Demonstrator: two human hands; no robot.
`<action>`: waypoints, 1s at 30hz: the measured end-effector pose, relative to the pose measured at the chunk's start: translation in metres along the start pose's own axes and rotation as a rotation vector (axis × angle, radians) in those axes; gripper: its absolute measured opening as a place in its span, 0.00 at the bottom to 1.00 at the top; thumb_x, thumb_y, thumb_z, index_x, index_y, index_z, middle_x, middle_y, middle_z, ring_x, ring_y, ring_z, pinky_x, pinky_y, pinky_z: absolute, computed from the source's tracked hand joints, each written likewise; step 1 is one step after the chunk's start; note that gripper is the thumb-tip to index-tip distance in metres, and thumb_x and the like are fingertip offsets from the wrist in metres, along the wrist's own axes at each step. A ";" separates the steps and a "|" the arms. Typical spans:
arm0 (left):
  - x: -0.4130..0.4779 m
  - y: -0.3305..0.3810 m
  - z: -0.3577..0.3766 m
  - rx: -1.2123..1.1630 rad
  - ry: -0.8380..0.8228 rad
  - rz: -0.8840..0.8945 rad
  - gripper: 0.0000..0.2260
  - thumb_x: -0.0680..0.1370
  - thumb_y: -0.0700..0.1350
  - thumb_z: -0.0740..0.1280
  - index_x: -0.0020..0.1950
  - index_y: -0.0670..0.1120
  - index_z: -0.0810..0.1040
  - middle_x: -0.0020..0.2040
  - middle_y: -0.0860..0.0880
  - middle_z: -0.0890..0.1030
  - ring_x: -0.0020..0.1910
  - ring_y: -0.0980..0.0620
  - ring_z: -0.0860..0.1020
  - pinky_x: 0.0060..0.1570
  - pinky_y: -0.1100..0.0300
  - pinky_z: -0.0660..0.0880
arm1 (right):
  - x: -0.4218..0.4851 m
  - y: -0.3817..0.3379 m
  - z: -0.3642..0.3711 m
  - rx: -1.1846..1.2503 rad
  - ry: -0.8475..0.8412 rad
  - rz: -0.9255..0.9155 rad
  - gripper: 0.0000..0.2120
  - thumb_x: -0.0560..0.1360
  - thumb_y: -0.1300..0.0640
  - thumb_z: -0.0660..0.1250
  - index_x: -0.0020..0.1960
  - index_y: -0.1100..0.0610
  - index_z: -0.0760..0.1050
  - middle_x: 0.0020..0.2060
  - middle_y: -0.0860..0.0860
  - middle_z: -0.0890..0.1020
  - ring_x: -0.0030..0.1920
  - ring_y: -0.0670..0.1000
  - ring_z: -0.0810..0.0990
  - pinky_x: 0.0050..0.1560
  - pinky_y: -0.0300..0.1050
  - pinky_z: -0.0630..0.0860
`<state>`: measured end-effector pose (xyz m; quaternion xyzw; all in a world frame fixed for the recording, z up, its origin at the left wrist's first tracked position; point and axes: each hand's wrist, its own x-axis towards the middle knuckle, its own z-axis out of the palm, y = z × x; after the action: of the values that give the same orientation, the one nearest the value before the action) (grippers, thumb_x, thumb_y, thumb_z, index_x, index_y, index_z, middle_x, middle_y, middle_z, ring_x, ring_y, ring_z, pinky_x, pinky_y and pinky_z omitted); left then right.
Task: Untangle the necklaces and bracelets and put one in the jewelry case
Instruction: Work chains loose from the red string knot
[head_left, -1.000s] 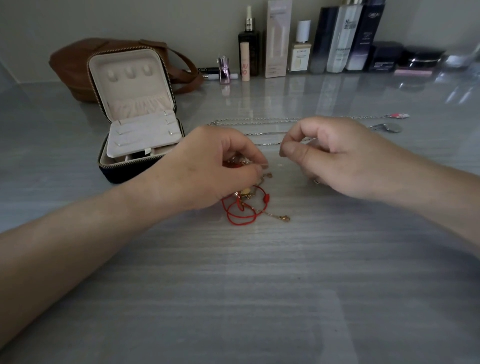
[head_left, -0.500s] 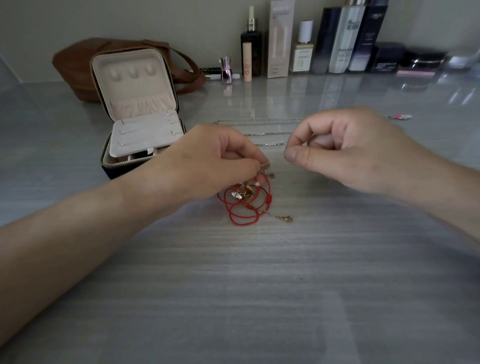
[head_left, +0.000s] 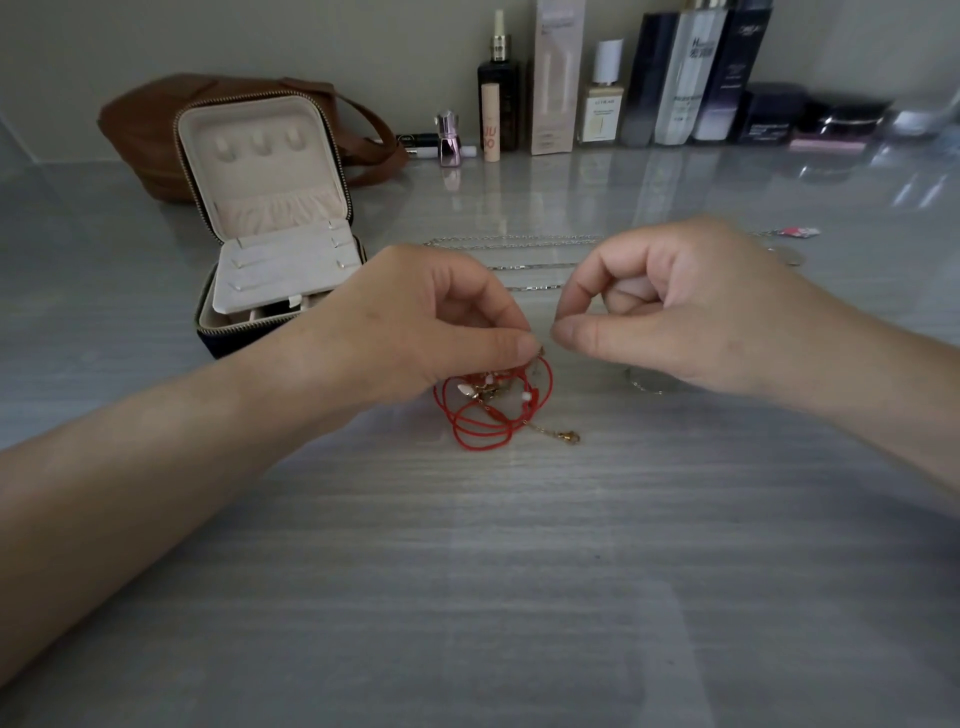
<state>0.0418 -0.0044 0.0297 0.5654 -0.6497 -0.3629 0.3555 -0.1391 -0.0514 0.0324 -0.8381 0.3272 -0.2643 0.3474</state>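
A tangle of bracelets (head_left: 493, 410) lies mid-frame on the surface (head_left: 467, 597), beneath the left hand (head_left: 415, 332), with the right hand (head_left: 691, 312) to its right. Chains (head_left: 519, 241) stretch behind both hands. The jewelry case (head_left: 270, 223) stands upper left, a bag (head_left: 140, 135) behind it, and bottles (head_left: 675, 83) line the upper right.

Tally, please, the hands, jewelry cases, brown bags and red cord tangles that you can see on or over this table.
hands: 2 (left hand, right hand)
jewelry case: 1
brown bag: 1
red cord tangle: 1
Total: 5
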 end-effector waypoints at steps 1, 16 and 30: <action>0.000 0.001 0.000 -0.028 -0.006 -0.006 0.07 0.60 0.47 0.72 0.36 0.48 0.81 0.32 0.49 0.83 0.31 0.56 0.78 0.34 0.67 0.76 | 0.000 0.000 0.001 -0.011 -0.013 -0.011 0.03 0.70 0.58 0.71 0.39 0.55 0.78 0.15 0.46 0.66 0.17 0.43 0.63 0.23 0.29 0.62; 0.003 -0.001 -0.002 -0.009 0.027 -0.064 0.09 0.69 0.36 0.73 0.41 0.50 0.78 0.35 0.52 0.84 0.35 0.57 0.80 0.48 0.52 0.77 | 0.001 0.004 0.006 -0.114 -0.029 -0.048 0.05 0.71 0.58 0.70 0.37 0.53 0.79 0.15 0.45 0.67 0.18 0.44 0.63 0.24 0.30 0.61; 0.005 0.001 -0.006 0.061 0.090 -0.024 0.06 0.71 0.40 0.72 0.43 0.51 0.79 0.36 0.51 0.83 0.37 0.56 0.78 0.46 0.57 0.74 | 0.001 0.008 0.003 -0.173 0.032 -0.038 0.05 0.70 0.50 0.66 0.38 0.50 0.77 0.21 0.47 0.74 0.22 0.44 0.68 0.26 0.35 0.65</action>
<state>0.0465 -0.0093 0.0338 0.5996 -0.6369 -0.3214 0.3626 -0.1389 -0.0553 0.0245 -0.8667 0.3383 -0.2550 0.2633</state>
